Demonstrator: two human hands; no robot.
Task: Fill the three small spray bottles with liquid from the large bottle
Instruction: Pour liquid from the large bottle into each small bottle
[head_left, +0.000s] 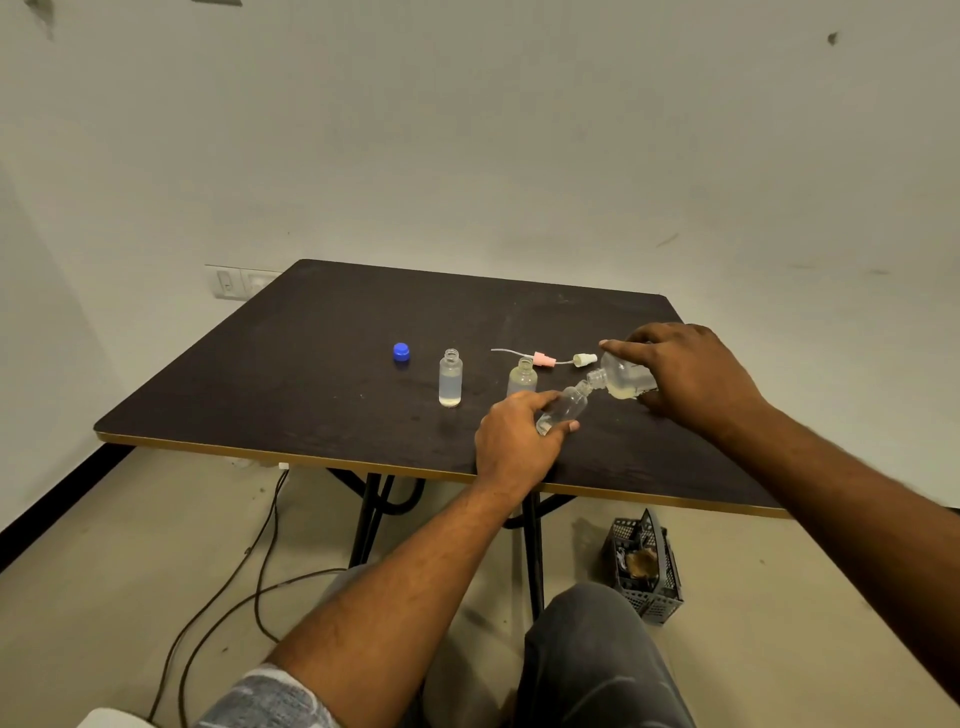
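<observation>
My right hand (685, 374) grips the large clear bottle (626, 378), tipped on its side with its mouth against the neck of a small spray bottle (566, 408). My left hand (514, 441) holds that small bottle tilted toward the large one; a little liquid sits at its bottom. A second small bottle (450, 378) stands upright and uncapped, nearly full. The third small bottle (521, 376) stands behind my left hand, partly hidden. A pink spray head (543, 359) with its tube and a white spray head (585, 359) lie on the table behind them. A blue cap (401, 352) rests to the left.
The dark table (311, 374) has a gold front edge and stands against a pale wall. Under it are black folding legs, cables on the floor (249, 571) and a grey plastic basket (647, 566). My knee (587, 654) is below the front edge.
</observation>
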